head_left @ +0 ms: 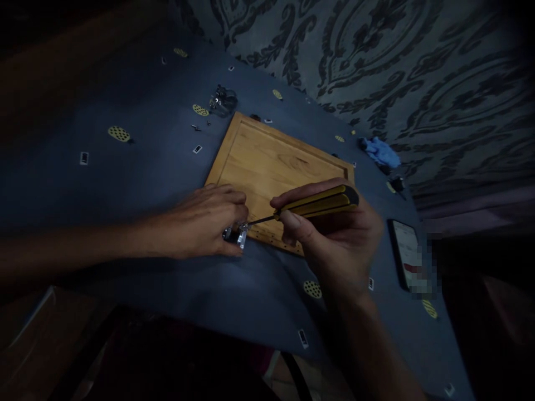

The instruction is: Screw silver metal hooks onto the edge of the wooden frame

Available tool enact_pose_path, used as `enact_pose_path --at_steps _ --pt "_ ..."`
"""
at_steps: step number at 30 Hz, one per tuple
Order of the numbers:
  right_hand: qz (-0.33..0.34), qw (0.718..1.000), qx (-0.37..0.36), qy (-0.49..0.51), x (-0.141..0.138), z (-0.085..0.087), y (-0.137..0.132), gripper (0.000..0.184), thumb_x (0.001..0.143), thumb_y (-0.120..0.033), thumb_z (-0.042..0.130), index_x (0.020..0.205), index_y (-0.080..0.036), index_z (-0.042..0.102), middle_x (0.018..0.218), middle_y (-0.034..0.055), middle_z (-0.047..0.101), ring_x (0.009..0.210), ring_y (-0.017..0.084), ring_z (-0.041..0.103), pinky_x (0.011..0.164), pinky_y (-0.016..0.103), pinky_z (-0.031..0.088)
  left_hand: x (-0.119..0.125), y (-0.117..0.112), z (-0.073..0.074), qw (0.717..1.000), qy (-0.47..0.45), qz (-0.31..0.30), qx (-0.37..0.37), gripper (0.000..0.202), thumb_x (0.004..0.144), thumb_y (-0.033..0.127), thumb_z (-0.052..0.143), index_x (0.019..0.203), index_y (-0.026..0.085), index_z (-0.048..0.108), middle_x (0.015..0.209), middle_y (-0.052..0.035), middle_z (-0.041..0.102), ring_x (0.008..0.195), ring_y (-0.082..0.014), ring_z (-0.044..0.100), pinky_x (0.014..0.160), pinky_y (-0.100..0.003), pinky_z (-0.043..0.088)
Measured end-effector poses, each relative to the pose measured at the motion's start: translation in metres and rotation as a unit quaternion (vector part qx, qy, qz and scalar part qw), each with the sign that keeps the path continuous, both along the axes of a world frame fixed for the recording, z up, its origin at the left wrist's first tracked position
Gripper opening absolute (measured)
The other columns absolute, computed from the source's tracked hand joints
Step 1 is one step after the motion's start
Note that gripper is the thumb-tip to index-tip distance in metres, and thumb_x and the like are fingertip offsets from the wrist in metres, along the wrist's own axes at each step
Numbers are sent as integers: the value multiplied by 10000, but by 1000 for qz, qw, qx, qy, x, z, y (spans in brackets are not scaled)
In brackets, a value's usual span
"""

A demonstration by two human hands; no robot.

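In my right hand (334,239) is a screwdriver (317,203) with a yellow and black handle, gripped between thumb and fingers. Its thin shaft points left, and the tip meets a small shiny metal and clear piece (239,234). My left hand (213,217) closes around that piece, thumb below and fingers above, pressing it at the near left edge of a wooden board (267,156). The fingers hide much of the piece, so its exact kind is unclear. Dim light blurs the detail where the tip touches.
Beyond the board's far left corner lies a clear and dark object (223,101), with small screws (195,128) nearby. A phone (405,253) rests at the right. A crumpled blue cloth or glove (380,153) lies by the patterned wall (376,61). The blue tablecloth (159,289) has yellow dotted prints.
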State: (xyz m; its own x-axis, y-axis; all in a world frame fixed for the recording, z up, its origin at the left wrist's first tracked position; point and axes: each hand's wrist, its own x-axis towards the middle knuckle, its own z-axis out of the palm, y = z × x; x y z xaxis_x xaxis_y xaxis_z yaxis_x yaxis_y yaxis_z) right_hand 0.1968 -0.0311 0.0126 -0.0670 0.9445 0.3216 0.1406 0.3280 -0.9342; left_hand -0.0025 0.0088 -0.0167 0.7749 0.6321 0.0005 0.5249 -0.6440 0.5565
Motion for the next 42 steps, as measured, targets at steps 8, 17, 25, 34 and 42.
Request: enact_pose_path --at_steps 8,17,25,34,42 --pt "11 999 -10 -30 3 1 -2 121 842 -246 810 955 -244 767 917 -12 758 520 83 607 486 246 568 0 0 1 1000 0 -1 4 298 799 394 820 956 185 676 969 -19 608 1012 -222 565 828 -334 401" --pt "-71 996 46 7 -7 -9 -4 130 840 -282 820 853 -241 697 866 -16 722 469 75 545 378 238 472 0 -1 3 1000 13 3 -17 305 807 387 814 992 185 678 1028 -27 625 1048 -229 554 864 -337 391" --pt "-118 992 38 18 -5 -12 -1 168 853 -349 807 841 -255 668 800 -35 692 422 63 501 357 235 408 0 -1 4 1000 18 -6 -11 316 816 397 813 993 180 668 1031 -32 616 1062 -241 545 879 -351 389" --pt "-87 995 45 36 -7 -14 1 139 848 -294 809 853 -244 680 811 -38 703 427 52 531 383 209 456 2 -2 6 1000 19 -2 -20 313 805 390 823 978 186 660 1008 -22 602 1054 -229 549 872 -344 392" --pt "-93 994 45 22 -8 -14 0 120 833 -275 811 851 -247 696 775 -45 684 426 54 530 377 207 469 0 -2 4 1000 9 -2 -12 312 810 397 817 992 192 668 997 -14 606 1052 -221 547 869 -338 393"
